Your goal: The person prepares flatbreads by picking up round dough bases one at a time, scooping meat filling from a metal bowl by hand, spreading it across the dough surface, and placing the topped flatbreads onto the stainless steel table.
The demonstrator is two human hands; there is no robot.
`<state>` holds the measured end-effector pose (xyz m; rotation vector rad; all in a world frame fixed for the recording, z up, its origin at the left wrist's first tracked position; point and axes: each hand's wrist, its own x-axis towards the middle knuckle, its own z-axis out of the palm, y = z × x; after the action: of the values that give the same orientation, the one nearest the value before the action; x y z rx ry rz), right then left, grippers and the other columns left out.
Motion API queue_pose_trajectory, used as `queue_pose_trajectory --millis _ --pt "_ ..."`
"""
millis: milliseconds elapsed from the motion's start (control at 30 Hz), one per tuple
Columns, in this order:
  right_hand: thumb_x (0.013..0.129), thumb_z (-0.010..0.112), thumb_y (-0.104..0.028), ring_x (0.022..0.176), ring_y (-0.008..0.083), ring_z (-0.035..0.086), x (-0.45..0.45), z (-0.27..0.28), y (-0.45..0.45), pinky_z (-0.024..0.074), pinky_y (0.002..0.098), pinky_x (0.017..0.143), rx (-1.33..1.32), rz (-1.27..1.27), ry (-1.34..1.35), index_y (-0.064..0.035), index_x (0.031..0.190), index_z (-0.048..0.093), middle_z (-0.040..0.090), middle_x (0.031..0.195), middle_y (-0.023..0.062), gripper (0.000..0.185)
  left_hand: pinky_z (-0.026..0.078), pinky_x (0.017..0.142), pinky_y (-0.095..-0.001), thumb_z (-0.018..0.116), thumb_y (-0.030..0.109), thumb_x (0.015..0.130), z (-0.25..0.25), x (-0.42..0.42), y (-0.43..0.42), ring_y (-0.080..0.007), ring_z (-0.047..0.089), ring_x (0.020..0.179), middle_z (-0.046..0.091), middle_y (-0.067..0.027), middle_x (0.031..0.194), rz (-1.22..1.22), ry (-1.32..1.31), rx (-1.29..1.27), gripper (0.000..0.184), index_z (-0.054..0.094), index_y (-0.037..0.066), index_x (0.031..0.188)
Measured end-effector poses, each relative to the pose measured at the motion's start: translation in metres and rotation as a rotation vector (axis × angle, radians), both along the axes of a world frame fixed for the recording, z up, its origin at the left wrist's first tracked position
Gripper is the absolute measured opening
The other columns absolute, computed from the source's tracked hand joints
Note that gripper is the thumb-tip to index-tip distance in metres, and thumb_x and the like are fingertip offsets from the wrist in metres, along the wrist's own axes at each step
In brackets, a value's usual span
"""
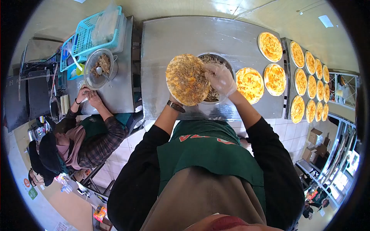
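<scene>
"Where is the topped round?" 
"The topped round point(187, 79) is up above the tabletop point(169, 34), tilted towards us, with a brown, crumbly layer over a yellowish face. The left hand point(174, 100) carries it from below, near its lower edge."

"Are that hand's fingers clamped on it?" 
"I cannot tell — they are hidden underneath. Only the part by the wrist shows, next to a dark watch point(176, 106)."

"And the right hand?" 
"The right hand point(220, 79) wears a clear glove and reaches across a metal bowl point(215, 53), its fingertips at the right side of the round. Whether they are together or apart, I cannot make out."

"What does the bowl hold?" 
"A dark, crumbly filling point(211, 59), much like what covers the round. The round overlaps the bowl's left side in this view."

"Anything else nearby?" 
"Three orange-and-yellow rounds point(275, 79) lie to the right of the bowl, the nearest just beside it. Further right, a second surface carries rows of similar rounds point(300, 81)."

"And on the left?" 
"A co-worker point(98, 140) sits at another tabletop point(123, 77), both hands close together beside a clear bowl point(86, 73) with a spoon point(99, 71) in it. Light-blue baskets point(85, 29) stand behind that bowl."
</scene>
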<state>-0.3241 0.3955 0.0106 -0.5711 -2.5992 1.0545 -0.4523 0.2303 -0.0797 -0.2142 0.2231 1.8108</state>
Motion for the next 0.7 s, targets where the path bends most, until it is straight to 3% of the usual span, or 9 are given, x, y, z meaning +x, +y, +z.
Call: queue_pose_trajectory --millis 100,133,300,367,433,500,533,633,700 --pt "0.087 0.061 -0.028 0.119 0.0348 0.053 0.008 0.013 -0.041 0.0430 0.0401 0.100 0.014 -0.049 0.045 -0.0054 0.131 0.051 0.051 0.132 0.0208 0.050 0.047 0.097 -0.0504 0.036 0.053 0.096 -0.001 0.001 0.001 -0.0322 0.049 0.124 0.043 -0.0151 0.141 0.031 -0.014 -0.023 0.064 0.032 0.011 0.144" --pt "0.091 0.057 -0.036 0.129 0.0363 0.043 0.007 0.002 -0.047 0.0371 0.0407 0.106 0.152 0.103 0.130 -0.0057 0.140 0.040 0.038 0.143 0.0222 0.060 0.047 0.097 -0.0500 0.036 0.053 0.096 -0.002 0.002 0.002 -0.0320 0.049 0.124 0.044 -0.0150 0.141 0.053 -0.034 -0.057 0.064 0.032 0.010 0.144" --pt "0.092 0.052 -0.044 0.130 0.0444 0.038 0.013 -0.036 -0.058 0.0319 0.0429 0.109 0.238 0.044 0.183 -0.0011 0.140 0.036 0.040 0.141 0.0252 0.067 0.048 0.097 -0.0502 0.037 0.052 0.096 -0.015 0.004 -0.007 -0.0320 0.050 0.123 0.044 -0.0147 0.140 0.046 -0.007 -0.078 0.063 0.034 0.010 0.142" --pt "0.092 0.051 -0.046 0.132 0.0453 0.034 0.020 -0.045 -0.058 0.0274 0.0448 0.111 -0.208 -0.251 0.057 0.0031 0.139 0.036 0.039 0.141 0.0266 0.069 0.048 0.096 -0.0509 0.037 0.052 0.096 -0.015 0.003 -0.010 -0.0325 0.050 0.122 0.045 -0.0146 0.140 0.037 -0.003 -0.056 0.063 0.035 0.010 0.142" --pt "0.093 0.050 -0.044 0.132 0.0454 0.033 0.019 -0.038 -0.052 0.0262 0.0452 0.111 -0.144 -0.246 0.060 0.0064 0.137 0.035 0.038 0.140 0.0288 0.069 0.048 0.096 -0.0511 0.037 0.052 0.096 -0.016 0.002 -0.010 -0.0326 0.050 0.122 0.045 -0.0146 0.140 0.026 -0.001 -0.057 0.063 0.035 0.010 0.142" --pt "0.093 0.051 -0.040 0.131 0.0464 0.034 0.006 -0.017 -0.045 0.0279 0.0440 0.111 0.050 0.080 0.235 0.0066 0.137 0.036 0.038 0.139 0.0302 0.066 0.048 0.096 -0.0514 0.038 0.053 0.095 -0.018 0.005 -0.010 -0.0328 0.050 0.122 0.045 -0.0146 0.140 0.018 -0.002 -0.056 0.063 0.035 0.010 0.142" --pt "0.093 0.050 -0.041 0.131 0.0467 0.034 0.003 -0.023 -0.043 0.0274 0.0431 0.111 0.139 0.103 0.216 0.0067 0.137 0.034 0.037 0.139 0.0306 0.067 0.048 0.096 -0.0515 0.038 0.053 0.095 -0.019 0.005 -0.010 -0.0328 0.050 0.122 0.045 -0.0146 0.140 0.015 0.000 -0.056 0.063 0.035 0.010 0.142" --pt "0.094 0.048 -0.042 0.132 0.0456 0.033 0.014 -0.055 -0.039 0.0265 0.0424 0.111 -0.122 -0.161 0.113 0.0060 0.139 0.032 0.036 0.140 0.0298 0.068 0.048 0.095 -0.0519 0.038 0.053 0.095 -0.019 -0.001 -0.007 -0.0330 0.050 0.122 0.045 -0.0146 0.139 0.014 0.019 -0.045 0.063 0.035 0.010 0.141" --pt "0.096 0.046 -0.039 0.132 0.0449 0.034 0.028 -0.055 -0.038 0.0261 0.0415 0.111 -0.076 -0.160 0.103 0.0053 0.140 0.030 0.035 0.141 0.0306 0.065 0.049 0.095 -0.0521 0.038 0.053 0.095 -0.020 -0.003 -0.006 -0.0332 0.050 0.122 0.045 -0.0146 0.139 0.018 0.027 -0.041 0.063 0.036 0.010 0.141"
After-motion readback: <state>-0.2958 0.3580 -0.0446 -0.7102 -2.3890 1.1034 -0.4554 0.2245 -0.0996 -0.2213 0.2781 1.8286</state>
